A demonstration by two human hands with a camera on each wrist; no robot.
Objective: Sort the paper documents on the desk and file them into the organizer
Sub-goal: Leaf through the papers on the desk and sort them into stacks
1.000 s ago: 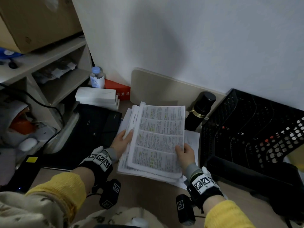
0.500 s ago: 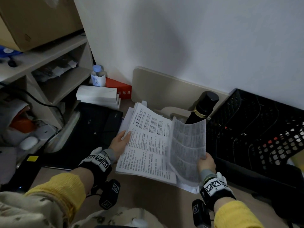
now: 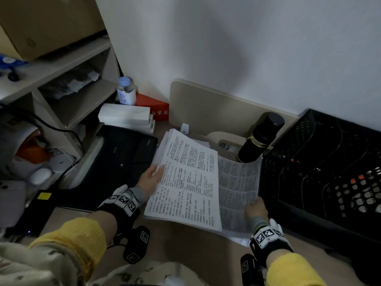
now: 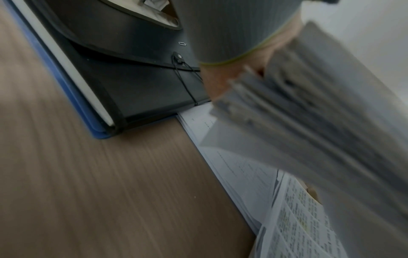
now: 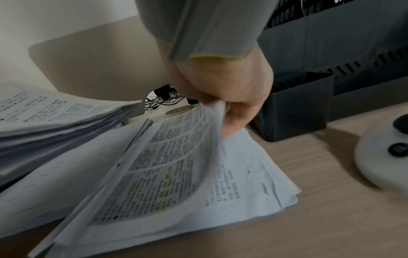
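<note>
- Papers [image 3: 183, 182] — a stack above the desk, long axis toward 12 o'clock, left hand [image 3: 149, 179] gripping its 9 o'clock edge.
- Right hand [image 5: 223, 97] pinches one sheet [image 5: 167, 164] peeled toward 3 o'clock.
- Organizer [image 3: 321, 168] stands at 2 o'clock — right hand nearer.

The stack of printed pages [image 3: 185, 182] is white paper with dense black text, held raised and tilted above the desk [image 4: 88, 192], its left edge highest. The separated sheet [image 3: 237, 186] hangs to the right of the stack, bent along its length, printed in boxed text blocks with yellow-green highlighting; its lower right edge is pinched between fingers. Loose papers [image 5: 253, 174] lie flat on the desk beneath both, fanned, with slightly curled corners. The black expanding folder [image 3: 123, 157] lies flat to the left of the stack, flap shut, with an elastic cord looped round its button. The black mesh organizer [image 3: 319, 166] stands to the right, against the wall.
</note>
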